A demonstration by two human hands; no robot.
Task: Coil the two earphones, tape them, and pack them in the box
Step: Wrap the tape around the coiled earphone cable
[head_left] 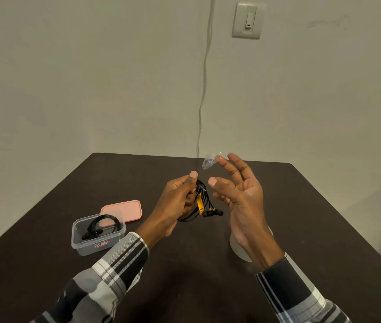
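My left hand (177,201) is closed around a coiled black earphone with yellow parts (204,206), held above the dark table (301,206). My right hand (240,192) is raised beside it, fingers spread, with a crumpled piece of clear tape (210,161) stuck to a fingertip. A second coiled black earphone (100,226) lies inside the clear plastic box (84,245) at the left. The roll of clear tape (243,250) stands on the table under my right wrist, partly hidden.
The box's pink lid (123,210) lies flat on the table just behind the box. A thin cable (204,78) hangs down the wall behind the table. A wall switch (247,21) is at the upper right.
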